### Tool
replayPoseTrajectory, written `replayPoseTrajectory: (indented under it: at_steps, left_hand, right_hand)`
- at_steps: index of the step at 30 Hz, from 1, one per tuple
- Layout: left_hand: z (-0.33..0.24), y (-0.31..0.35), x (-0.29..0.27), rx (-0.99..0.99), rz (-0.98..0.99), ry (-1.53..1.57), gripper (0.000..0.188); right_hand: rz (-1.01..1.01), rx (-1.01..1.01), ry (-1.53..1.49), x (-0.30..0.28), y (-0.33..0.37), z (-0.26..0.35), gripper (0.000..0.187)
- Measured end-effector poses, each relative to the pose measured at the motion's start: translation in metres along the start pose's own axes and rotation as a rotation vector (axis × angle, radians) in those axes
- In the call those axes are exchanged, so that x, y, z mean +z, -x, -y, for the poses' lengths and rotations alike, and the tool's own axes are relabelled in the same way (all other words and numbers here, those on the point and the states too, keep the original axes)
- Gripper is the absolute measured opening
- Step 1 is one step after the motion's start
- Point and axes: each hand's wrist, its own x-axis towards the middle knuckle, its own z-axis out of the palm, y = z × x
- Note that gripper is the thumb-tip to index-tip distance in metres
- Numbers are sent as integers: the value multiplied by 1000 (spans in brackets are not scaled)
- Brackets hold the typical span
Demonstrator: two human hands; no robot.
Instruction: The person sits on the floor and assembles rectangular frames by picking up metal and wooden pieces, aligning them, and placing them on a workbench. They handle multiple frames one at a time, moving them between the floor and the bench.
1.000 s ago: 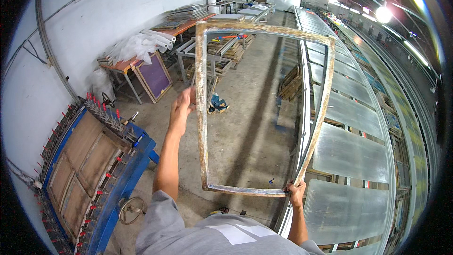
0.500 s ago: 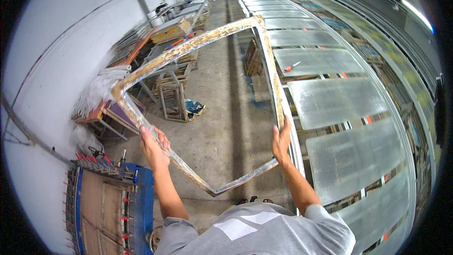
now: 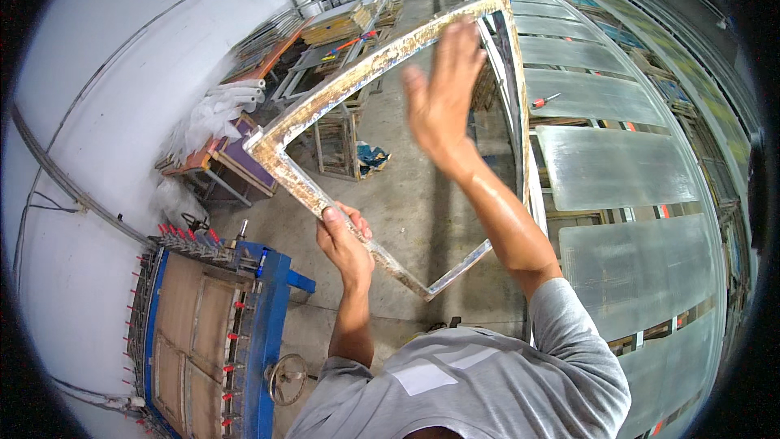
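Observation:
A large rectangular screen frame (image 3: 301, 181), worn and flaked with brown residue, is held up tilted in front of me. Through its opening the floor shows; no mesh is visible in it. My left hand (image 3: 345, 244) is closed round the frame's left bar, thumb on top. My right hand (image 3: 445, 106) is raised over the opening, its fingers stretched out toward the far bar near the far right corner and slightly blurred. Whether those fingertips touch the bar I cannot tell. Part of the right bar is hidden behind my right forearm.
On the right runs a long table of grey, shiny panels (image 3: 617, 167), with a red-handled screwdriver (image 3: 546, 102) on one. A blue clamping machine (image 3: 276, 293) with a handwheel (image 3: 288, 379) stands at lower left. Stacked frames (image 3: 337, 26) and plastic-wrapped rolls line the white wall.
My right hand has let go of the right bar and moved up and left, opening over the frame. My left hand still grips the left bar. The view has shifted.

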Motion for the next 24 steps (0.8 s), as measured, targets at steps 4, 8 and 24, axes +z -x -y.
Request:
replayPoseTrajectory:
  at_steps: [4, 8, 24]
  left_hand:
    - [6, 0, -2, 52, -42, -17, 41]
    - [3, 1, -24, 20, -155, 32, 59]
    - [-58, -13, -26, 218, -237, 74, 63]
  right_hand:
    - [244, -328, -343, 0, 35, 89, 82]
    - [261, -598, -46, -9, 14, 60, 78]
    - [17, 307, 153, -50, 166, -138, 76]
